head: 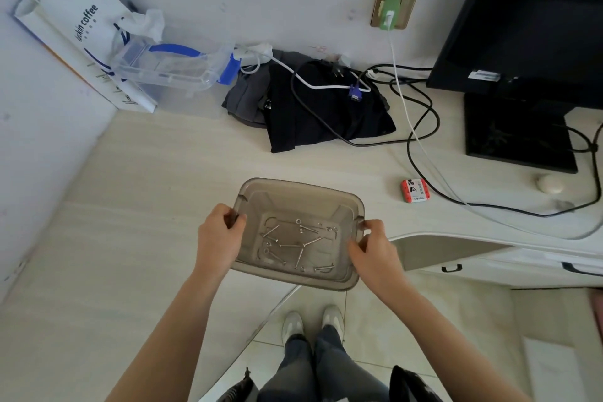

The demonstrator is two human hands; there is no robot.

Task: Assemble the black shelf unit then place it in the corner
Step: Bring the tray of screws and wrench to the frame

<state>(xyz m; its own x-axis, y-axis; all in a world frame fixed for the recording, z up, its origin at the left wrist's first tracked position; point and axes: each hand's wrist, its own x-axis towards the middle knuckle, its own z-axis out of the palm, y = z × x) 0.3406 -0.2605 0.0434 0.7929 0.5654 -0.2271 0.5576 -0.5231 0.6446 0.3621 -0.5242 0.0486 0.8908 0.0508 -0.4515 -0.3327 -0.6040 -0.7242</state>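
Observation:
A smoky translucent plastic tray (293, 191) hangs above the near edge of the pale desk (156, 173), partly over the floor. Several metal screws and small nuts (295, 245) lie loose on its bottom. My left hand (220, 237) grips the tray's left rim, thumb curled over the edge. My right hand (372, 246) pinches the right rim in the same way. At the bottom of the view, dark black parts (409, 385) show beside my legs; what they are is unclear.
A coffee paper bag (78, 29) and a clear plastic box with blue handle (169, 65) stand in the back left corner. Folded dark cloth (313, 111) with cables lies mid-back. A black monitor (528, 42), a small red packet (415, 190) and a wall socket (393, 6) are at right.

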